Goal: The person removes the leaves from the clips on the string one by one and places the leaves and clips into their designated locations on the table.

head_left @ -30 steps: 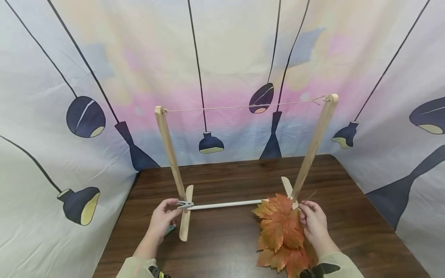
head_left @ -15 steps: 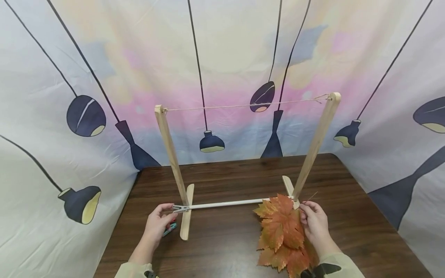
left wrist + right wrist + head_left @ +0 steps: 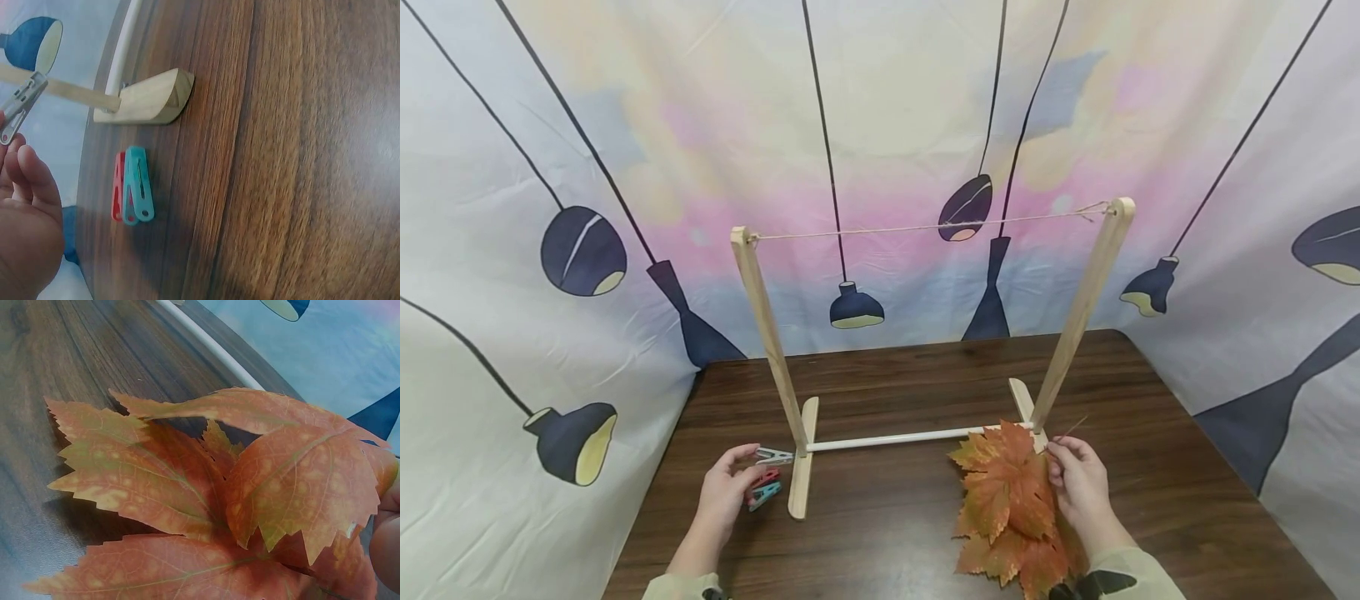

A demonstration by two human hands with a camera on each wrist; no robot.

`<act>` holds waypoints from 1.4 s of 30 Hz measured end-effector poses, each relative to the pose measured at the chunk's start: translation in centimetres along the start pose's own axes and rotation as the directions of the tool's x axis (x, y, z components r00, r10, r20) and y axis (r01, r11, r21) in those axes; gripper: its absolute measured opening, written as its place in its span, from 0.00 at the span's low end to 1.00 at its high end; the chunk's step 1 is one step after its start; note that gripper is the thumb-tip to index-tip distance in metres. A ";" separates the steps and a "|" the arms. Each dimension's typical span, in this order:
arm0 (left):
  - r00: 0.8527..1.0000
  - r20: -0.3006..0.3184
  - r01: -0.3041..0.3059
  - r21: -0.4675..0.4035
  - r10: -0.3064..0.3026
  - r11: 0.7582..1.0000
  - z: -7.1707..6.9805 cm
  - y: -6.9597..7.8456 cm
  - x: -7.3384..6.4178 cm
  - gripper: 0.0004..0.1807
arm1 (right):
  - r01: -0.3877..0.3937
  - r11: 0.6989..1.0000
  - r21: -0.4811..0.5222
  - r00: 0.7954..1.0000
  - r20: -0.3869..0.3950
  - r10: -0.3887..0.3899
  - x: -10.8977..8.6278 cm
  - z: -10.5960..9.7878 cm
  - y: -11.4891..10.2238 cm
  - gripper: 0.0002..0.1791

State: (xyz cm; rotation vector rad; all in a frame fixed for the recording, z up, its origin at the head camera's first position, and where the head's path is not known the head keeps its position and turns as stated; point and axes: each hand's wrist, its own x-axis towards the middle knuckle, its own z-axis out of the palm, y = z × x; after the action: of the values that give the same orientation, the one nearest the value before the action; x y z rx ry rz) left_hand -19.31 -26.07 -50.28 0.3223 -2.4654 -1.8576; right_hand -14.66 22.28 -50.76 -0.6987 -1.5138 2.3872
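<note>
My left hand [image 3: 722, 493] pinches a grey clothespin [image 3: 775, 456] between thumb and fingers, just left of the stand's left foot [image 3: 801, 475]. In the left wrist view the grey clothespin [image 3: 24, 106] points up and away from the fingertips. Below it, a teal clothespin [image 3: 765, 495] and a red clothespin [image 3: 766, 477] lie side by side on the table. My right hand [image 3: 1081, 479] pinches a thin stem of the orange artificial maple leaves [image 3: 1011, 500], beside the stand's right foot. Overlapping leaves [image 3: 306, 487] fill most of the right wrist view and partly hide that hand.
A wooden stand has two posts [image 3: 767, 333], a white crossbar [image 3: 887, 439] low down and a string [image 3: 880, 231] tied between the post tops. It stands on a dark wooden table [image 3: 880, 533]. Behind hangs a cloth [image 3: 895, 125] printed with lamps.
My left hand has moved left and slightly down from the stand's left foot, still holding the grey clothespin. The red and teal clothespins show more fully. My right hand stays nearly still.
</note>
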 end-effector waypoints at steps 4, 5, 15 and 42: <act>0.999 -0.033 0.010 -0.011 -0.010 1.000 -0.6 -0.5 0.3 0.22 | -0.003 1.000 -0.011 1.000 0.000 0.003 -0.1 -0.1 0.0 0.04; 0.999 -0.039 0.010 -0.013 -0.011 1.000 -0.7 -0.6 0.3 0.22 | -0.005 1.000 -0.012 1.000 -0.001 0.005 -0.1 -0.2 0.0 0.04; 0.998 -0.053 0.025 -0.008 -0.026 1.000 -1.5 -1.6 1.0 0.24 | -0.012 1.000 0.001 1.000 0.002 0.012 -0.2 -0.5 0.2 0.06; 0.994 -0.019 0.113 0.066 -0.112 0.991 -1.0 -4.1 2.5 0.24 | -0.016 1.000 0.010 1.000 -0.014 0.017 -0.4 -1.3 0.5 0.08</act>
State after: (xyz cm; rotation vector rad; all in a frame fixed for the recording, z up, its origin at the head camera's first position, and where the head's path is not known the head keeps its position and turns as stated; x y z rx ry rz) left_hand -20.97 -28.57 -54.15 0.4858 -2.5539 -1.8066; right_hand -13.64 22.96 -51.55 -0.7269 -1.4957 2.3951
